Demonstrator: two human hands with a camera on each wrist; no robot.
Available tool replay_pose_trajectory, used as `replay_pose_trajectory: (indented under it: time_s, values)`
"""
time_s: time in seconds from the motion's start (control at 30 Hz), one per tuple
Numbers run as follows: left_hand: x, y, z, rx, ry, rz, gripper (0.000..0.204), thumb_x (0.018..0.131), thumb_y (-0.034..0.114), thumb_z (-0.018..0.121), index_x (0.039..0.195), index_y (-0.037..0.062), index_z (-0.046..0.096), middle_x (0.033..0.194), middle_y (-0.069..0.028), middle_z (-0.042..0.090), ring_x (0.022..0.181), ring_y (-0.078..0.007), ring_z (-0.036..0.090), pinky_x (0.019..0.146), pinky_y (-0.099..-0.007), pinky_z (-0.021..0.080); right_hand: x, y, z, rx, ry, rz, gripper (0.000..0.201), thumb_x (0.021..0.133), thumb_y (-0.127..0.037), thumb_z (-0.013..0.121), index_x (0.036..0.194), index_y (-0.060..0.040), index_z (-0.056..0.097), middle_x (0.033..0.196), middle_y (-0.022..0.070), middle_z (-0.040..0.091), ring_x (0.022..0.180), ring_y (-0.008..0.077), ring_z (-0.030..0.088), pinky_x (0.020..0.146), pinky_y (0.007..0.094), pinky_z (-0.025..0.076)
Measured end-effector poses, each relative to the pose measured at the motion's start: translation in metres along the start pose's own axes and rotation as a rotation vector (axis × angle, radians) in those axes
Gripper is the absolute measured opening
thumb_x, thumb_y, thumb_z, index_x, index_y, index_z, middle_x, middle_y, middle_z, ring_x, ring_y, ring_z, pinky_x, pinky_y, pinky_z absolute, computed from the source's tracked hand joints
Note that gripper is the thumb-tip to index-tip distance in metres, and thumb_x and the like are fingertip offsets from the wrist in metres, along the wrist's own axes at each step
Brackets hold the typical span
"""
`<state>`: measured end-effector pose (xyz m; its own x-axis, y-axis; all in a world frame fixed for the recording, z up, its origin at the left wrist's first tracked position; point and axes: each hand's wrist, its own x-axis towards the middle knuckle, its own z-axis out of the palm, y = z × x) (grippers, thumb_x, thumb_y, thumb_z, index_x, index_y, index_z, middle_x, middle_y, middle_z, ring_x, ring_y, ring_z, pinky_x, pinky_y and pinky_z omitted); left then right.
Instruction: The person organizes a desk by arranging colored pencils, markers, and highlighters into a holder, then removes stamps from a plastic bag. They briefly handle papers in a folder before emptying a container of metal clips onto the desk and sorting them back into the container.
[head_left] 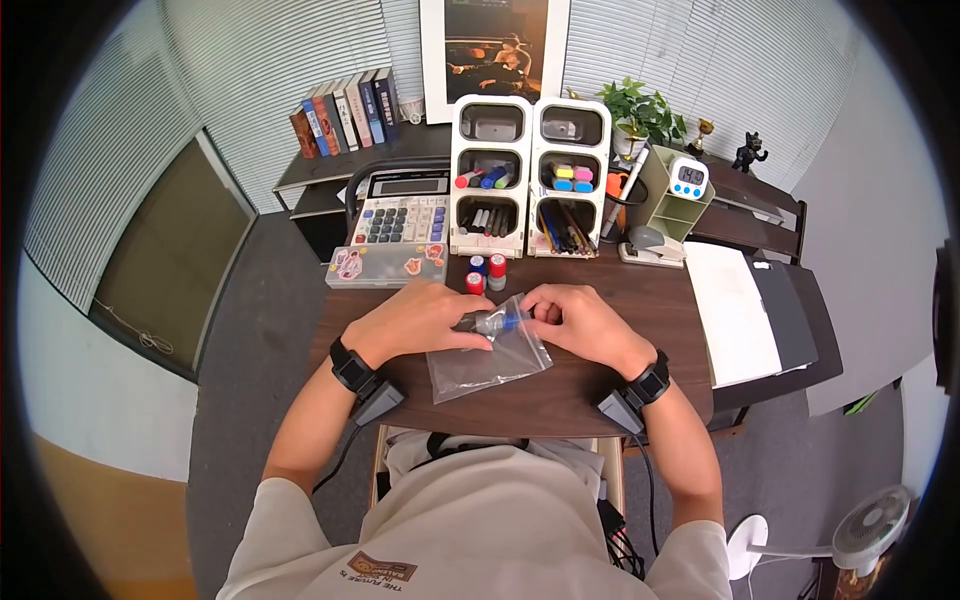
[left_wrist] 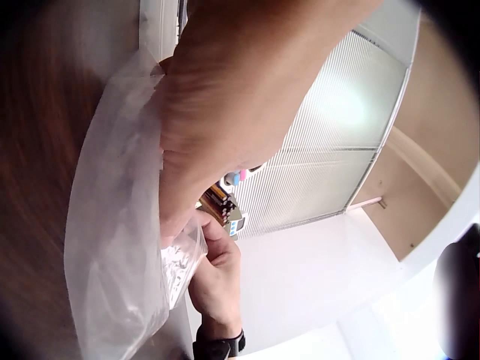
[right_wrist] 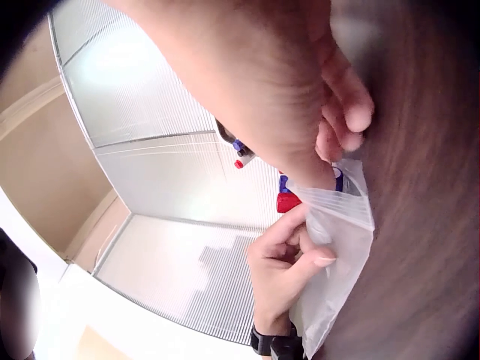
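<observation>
1. A dark wood-grain table (head_left: 600,400) stands in a room with grey floor (head_left: 245,330) and pale blinds (head_left: 290,50).
2. At the table's far side, left to right, are a calculator (head_left: 400,215) with a stickered case (head_left: 385,265) nearer, a white organizer (head_left: 490,245) of pens and markers, and a stapler (head_left: 652,245); white paper (head_left: 725,310) lies right.
3. Small capped bottles (head_left: 497,272), red and blue on top, stand just beyond the hands.
4. The left hand (head_left: 415,318) reaches in from the left, palm down, thumb nearer than the fingers, gripping the clear bag (head_left: 480,372).
5. The right hand (head_left: 585,325) comes from the right, fingers curled, thumb and forefinger pinching the bag's mouth; whether they also grip the blue-ended item (head_left: 495,323) cannot be told.
6. The bag is at the table's middle, its ridged mouth toward the right hand, its body slanting near and left.
7. The blue-ended item is at the bag's far part, long axis roughly left to right, blue end right.
</observation>
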<state>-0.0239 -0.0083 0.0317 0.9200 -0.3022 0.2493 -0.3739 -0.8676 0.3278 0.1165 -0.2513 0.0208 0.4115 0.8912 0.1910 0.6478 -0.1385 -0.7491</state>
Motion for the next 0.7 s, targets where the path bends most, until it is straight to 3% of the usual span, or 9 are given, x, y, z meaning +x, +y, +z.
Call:
replay_pose_trajectory:
  time_s: [0.17,0.23,0.37,0.43,0.47,0.53,0.63,0.7]
  values:
    - [0.0,-0.002,0.002,-0.002,-0.04,-0.015,0.06,0.086,0.052,0.08,0.132,0.0132,0.072,0.066,-0.0107,0.064,0.059,-0.0291,0.062,0.056,-0.0396,0.046,0.0,0.001,-0.002,-0.023,0.007,-0.017,0.022,0.093,-0.013,0.079,0.109,0.0001,0.072,0.078,0.0075,0.07,0.066,0.0165,0.063,0.066,0.0319,0.053]
    - [0.0,0.003,-0.001,0.014,-0.027,-0.044,0.066,0.087,0.052,0.08,0.141,0.0171,0.066,0.065,-0.0104,0.063,0.059,-0.0295,0.062,0.057,-0.0397,0.046,0.0,0.0,-0.003,-0.034,0.008,-0.018,0.022,0.093,-0.015,0.077,0.108,0.001,0.07,0.077,0.0105,0.069,0.068,0.0228,0.067,0.066,0.0363,0.054]
    - [0.001,0.006,-0.005,0.024,-0.073,-0.058,0.069,0.087,0.052,0.08,0.147,0.0211,0.062,0.064,-0.01,0.061,0.059,-0.0296,0.063,0.058,-0.0396,0.047,0.0,0.0,-0.005,-0.042,0.029,-0.02,0.024,0.094,-0.015,0.077,0.112,-0.0003,0.069,0.077,0.0099,0.069,0.069,0.0245,0.068,0.067,0.0378,0.054]
    - [0.002,0.01,-0.009,-0.001,-0.12,-0.095,0.063,0.09,0.052,0.077,0.142,0.0199,0.065,0.077,-0.0184,0.07,0.068,-0.038,0.067,0.066,-0.0457,0.052,-0.001,-0.004,-0.006,-0.001,0.04,0.044,0.029,0.092,-0.016,0.077,0.117,-0.0018,0.068,0.084,0.0091,0.068,0.072,0.0254,0.067,0.069,0.0381,0.055]
    - [0.002,0.008,-0.006,-0.002,-0.12,-0.095,0.063,0.09,0.052,0.077,0.142,0.0199,0.065,0.077,-0.0184,0.07,0.068,-0.038,0.067,0.066,-0.0457,0.052,-0.002,-0.006,-0.007,0.0,0.04,0.045,0.029,0.092,-0.016,0.077,0.117,-0.0018,0.068,0.084,0.0091,0.068,0.072,0.0254,0.067,0.069,0.0381,0.055]
    - [0.001,0.001,-0.001,0.01,-0.078,-0.027,0.067,0.088,0.052,0.079,0.146,0.0226,0.063,0.064,-0.0095,0.061,0.059,-0.0286,0.062,0.058,-0.0388,0.047,-0.003,-0.009,-0.007,-0.037,-0.009,-0.021,0.035,0.09,-0.017,0.079,0.121,-0.0055,0.068,0.092,0.0078,0.066,0.075,0.0263,0.065,0.071,0.0391,0.054]
    - [0.001,0.002,-0.002,-0.023,-0.131,-0.036,0.066,0.087,0.051,0.08,0.144,0.0221,0.065,0.064,-0.0095,0.061,0.058,-0.0279,0.062,0.058,-0.0377,0.047,-0.002,0.003,-0.002,-0.153,-0.015,-0.126,0.037,0.086,-0.013,0.083,0.121,-0.0073,0.072,0.092,0.0056,0.063,0.071,0.0192,0.061,0.067,0.0359,0.053]
    - [0.0,0.004,-0.002,-0.011,-0.103,-0.024,0.063,0.087,0.05,0.081,0.142,0.0215,0.067,0.064,-0.0092,0.061,0.057,-0.0271,0.061,0.057,-0.0368,0.047,-0.002,0.006,-0.003,-0.178,-0.014,-0.127,0.032,0.087,-0.017,0.081,0.117,-0.0083,0.073,0.092,0.0063,0.063,0.074,0.0236,0.063,0.069,0.0388,0.053]
